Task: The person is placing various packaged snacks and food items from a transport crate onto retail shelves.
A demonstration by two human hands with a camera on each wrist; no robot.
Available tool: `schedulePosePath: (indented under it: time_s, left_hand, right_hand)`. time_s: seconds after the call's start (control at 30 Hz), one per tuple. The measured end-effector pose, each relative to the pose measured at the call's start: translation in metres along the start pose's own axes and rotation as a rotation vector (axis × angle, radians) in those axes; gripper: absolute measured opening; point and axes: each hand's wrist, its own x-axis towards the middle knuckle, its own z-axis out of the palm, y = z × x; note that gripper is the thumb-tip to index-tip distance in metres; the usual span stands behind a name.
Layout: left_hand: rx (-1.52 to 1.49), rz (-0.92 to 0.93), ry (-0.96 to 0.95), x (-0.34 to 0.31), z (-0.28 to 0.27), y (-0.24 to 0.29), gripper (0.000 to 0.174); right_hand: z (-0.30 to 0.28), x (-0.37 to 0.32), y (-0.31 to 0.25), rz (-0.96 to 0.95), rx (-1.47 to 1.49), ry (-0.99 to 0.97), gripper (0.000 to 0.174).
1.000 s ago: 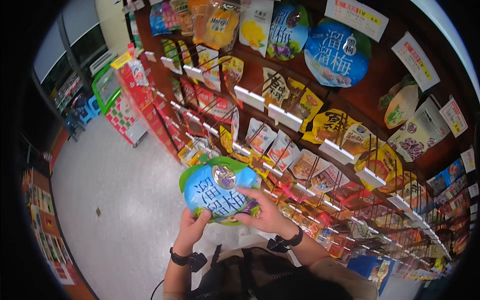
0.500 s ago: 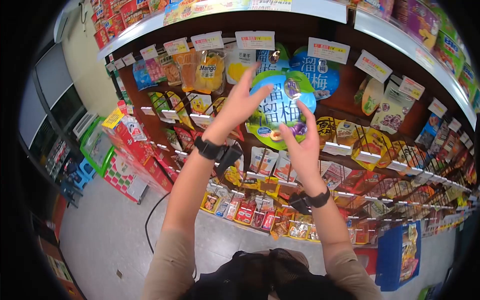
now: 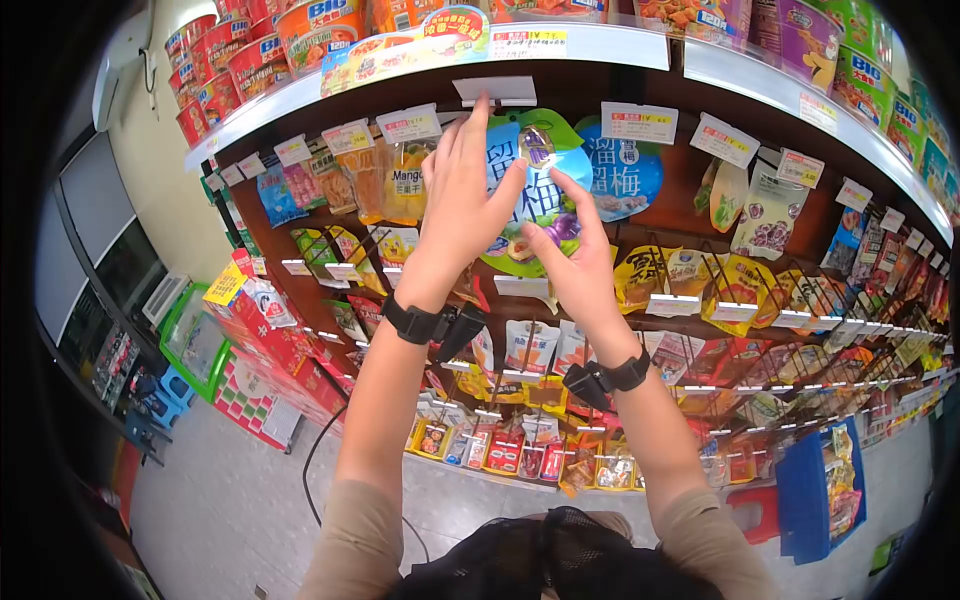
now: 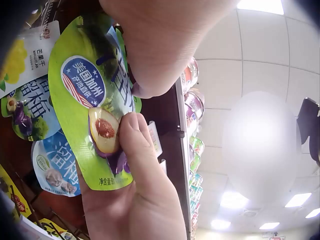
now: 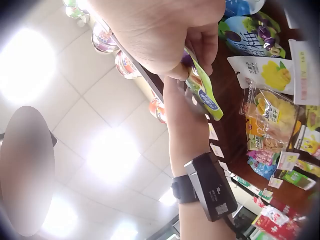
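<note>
Far left, low: stack of red cartons [image 3: 262, 300] on the floor beside the rack.

Left of centre, top hook row: clear dried mango bags [image 3: 400, 175], hung under white tags.

Left hand [image 3: 462, 195]: raised to the top hook row, fingers stretched upward along the left edge of the plum pouch [image 3: 535, 185], thumb laid across its front. Grip clamped on the pouch between thumb and fingers, forefinger tip at the price tag [image 3: 497, 90] of the hook above.

Plum pouch: blue face, green leaf border, upright between both hands and close against the rack. Just left of a matching pouch [image 3: 625, 170] already hanging; top edge just under the upper shelf [image 3: 600, 45] of cup noodles.

Right hand [image 3: 572, 260]: below and right of the pouch, grip pinched on its lower edge, thumb on the printed front.

Right: rows of snack packs [image 3: 740, 290] on lower hooks; blue basket [image 3: 820, 490] low at far right.

Progress, as judged: pouch lifted to the top row and lined up with its hook. Hang hole hidden behind the left hand, so impossible to tell whether on the hook. Left to do: seating on the hook if not there, then release by both grips.
</note>
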Motion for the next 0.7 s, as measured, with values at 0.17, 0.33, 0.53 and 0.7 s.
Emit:
schedulePosePath:
  time_s: [0.17, 0.33, 0.53, 0.7]
  left_hand:
    - [0.111, -0.016, -0.023, 0.001, -0.001, 0.0, 0.073]
    - [0.117, -0.015, -0.016, -0.002, -0.001, 0.001, 0.075]
    - [0.095, -0.001, -0.007, -0.002, 0.005, 0.004, 0.077]
    - [0.088, -0.028, -0.059, 0.003, 0.016, 0.001, 0.084]
  right_hand:
    - [0.001, 0.007, 0.004, 0.011, 0.021, -0.04, 0.056]
    - [0.001, 0.006, 0.002, 0.011, 0.014, -0.056, 0.057]
    - [0.002, 0.003, 0.021, -0.043, 0.008, 0.018, 0.056]
    - [-0.005, 0.01, 0.027, 0.055, 0.021, 0.011, 0.057]
